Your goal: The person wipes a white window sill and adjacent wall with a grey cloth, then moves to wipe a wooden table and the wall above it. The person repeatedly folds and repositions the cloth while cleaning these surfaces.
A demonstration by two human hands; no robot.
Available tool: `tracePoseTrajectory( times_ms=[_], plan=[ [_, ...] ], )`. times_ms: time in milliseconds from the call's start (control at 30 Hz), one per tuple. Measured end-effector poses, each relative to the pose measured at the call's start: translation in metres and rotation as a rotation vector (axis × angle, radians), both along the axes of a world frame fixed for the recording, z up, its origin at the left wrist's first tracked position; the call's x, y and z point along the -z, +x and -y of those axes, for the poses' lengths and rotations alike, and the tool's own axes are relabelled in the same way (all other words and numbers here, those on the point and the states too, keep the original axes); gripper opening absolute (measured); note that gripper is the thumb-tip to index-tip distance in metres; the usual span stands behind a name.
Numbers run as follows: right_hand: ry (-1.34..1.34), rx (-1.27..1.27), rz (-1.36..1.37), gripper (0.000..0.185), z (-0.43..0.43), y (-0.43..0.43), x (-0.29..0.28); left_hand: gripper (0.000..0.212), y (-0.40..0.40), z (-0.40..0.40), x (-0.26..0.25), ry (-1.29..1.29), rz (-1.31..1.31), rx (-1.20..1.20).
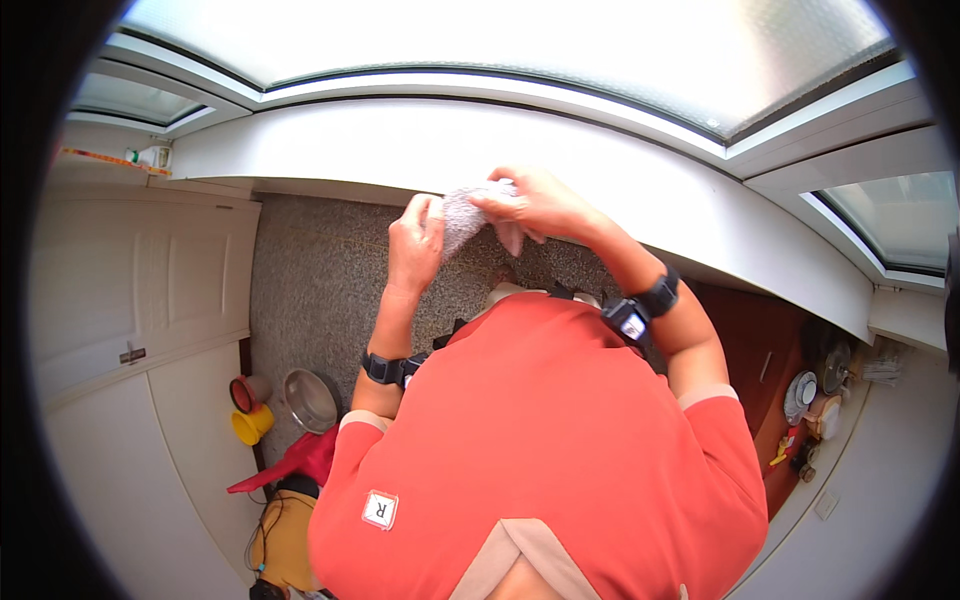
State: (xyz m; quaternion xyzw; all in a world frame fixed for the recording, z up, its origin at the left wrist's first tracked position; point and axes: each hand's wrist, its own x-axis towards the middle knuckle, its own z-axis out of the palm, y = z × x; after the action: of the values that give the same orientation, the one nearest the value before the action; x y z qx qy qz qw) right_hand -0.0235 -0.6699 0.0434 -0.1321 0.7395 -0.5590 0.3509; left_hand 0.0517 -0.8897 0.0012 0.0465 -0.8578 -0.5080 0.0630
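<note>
Both of my hands hold a light grey fuzzy cloth (462, 219), bunched between them just off the edge of the white window sill (450, 142). My left hand (417, 241) pinches the cloth's left side between thumb and fingers. Gripping the upper right part is my right hand (529, 204), with its thumb on top and a loose fold hanging under it. Frosted window panes (510, 37) stand beyond the sill. A black strap with a small device sits on each forearm.
Speckled floor (330, 262) lies below. To the left are a white panelled door (180, 270), a metal basin (310, 401), a yellow container (253, 425) and a red-rimmed container (246, 394). At right, a reddish-brown cabinet (750, 360) stands beside a patterned plate (796, 397).
</note>
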Motion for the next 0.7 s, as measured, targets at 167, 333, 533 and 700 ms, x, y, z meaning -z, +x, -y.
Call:
tracePoseTrajectory(
  times_ms=[167, 333, 533, 700],
  plan=[
    [0.070, 0.047, 0.016, 0.044, -0.093, 0.019, -0.005, 0.060, -0.015, -0.019, -0.032, -0.087, 0.647, 0.557],
    [0.083, 0.131, 0.077, 0.033, -0.133, 0.048, -0.010, 0.083, -0.025, -0.032, -0.044, -0.224, 0.625, 0.951],
    [0.112, 0.458, -0.013, 0.030, -0.154, 0.049, -0.013, 0.032, -0.039, -0.028, -0.052, -0.221, 0.310, 0.685],
    [-0.039, 0.628, -0.121, 0.037, -0.161, 0.046, -0.010, 0.025, -0.044, -0.011, -0.051, -0.095, 0.202, 0.591]
  ],
)
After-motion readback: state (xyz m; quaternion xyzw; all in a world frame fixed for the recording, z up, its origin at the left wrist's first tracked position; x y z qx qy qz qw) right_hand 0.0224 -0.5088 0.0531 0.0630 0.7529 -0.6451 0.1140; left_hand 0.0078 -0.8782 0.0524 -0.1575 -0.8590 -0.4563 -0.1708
